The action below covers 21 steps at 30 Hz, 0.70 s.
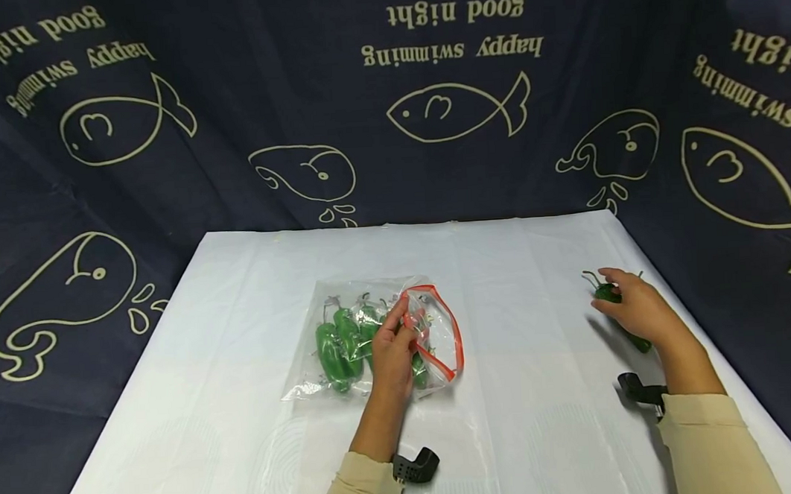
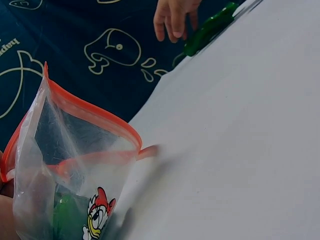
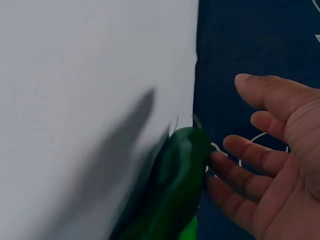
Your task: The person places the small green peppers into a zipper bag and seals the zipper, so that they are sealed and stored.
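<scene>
The green pepper lay on the table just beside the fingertips of the right hand. The right fingers were spread and loosely bent, with the thumb held apart; contact with the pepper could not be confirmed. Stem tips showed on both sides of this hand, so a second pepper probably lay under it; the count could not be told.

The step in hand appeared to be a pick-up. It called for the thumb on one flank and the fingertips on the other, around the thickest part, since the smooth skin was likely to slip under a narrow pinch. A single pepper was best separated from its neighbour before lifting.

Well to the left of the right fingers, the left hand pinched the clear bag near its red rim. The mouth gaped to the right of the left fingers. A steady, light hold suited this, as the thin film could fold inward. Several bagged peppers lay mostly to the left of those fingers. A cartoon duck was printed on the film.

Beneath both hands, the table carried a smooth white covering. Beyond the fingers, a dark blue curtain with pale fish, whales and lettering enclosed the table's far side and flanks.
</scene>
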{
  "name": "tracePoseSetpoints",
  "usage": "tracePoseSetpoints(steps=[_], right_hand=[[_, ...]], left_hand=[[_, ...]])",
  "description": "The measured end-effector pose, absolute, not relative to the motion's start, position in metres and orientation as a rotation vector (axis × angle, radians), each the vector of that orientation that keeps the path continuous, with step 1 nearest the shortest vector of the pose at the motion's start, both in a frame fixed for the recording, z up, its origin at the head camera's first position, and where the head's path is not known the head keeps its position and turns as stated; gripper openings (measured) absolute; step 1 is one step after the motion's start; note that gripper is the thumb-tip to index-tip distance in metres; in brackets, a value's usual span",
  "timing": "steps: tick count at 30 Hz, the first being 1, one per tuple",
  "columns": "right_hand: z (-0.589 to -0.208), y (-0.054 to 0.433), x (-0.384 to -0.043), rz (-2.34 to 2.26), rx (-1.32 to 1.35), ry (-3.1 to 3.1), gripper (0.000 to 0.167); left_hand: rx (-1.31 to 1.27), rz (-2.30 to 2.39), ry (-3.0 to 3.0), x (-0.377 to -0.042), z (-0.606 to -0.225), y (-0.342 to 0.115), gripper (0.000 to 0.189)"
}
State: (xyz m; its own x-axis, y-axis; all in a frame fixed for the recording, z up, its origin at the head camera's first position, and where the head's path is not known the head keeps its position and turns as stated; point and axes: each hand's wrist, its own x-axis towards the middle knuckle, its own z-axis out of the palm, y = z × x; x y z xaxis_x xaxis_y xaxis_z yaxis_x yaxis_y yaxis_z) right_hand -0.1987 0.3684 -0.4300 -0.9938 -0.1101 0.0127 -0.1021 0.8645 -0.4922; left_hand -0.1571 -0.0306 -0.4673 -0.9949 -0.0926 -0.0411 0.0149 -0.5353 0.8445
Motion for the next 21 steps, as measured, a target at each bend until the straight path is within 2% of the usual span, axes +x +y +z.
tracePoseSetpoints(steps=[21], right_hand=[[-0.441, 0.382, -0.203, -0.535, -0.074, 3.009, 0.064]], left_hand=[[0.132, -2.705, -1.467, -0.158, -0.466, -0.031, 0.06]])
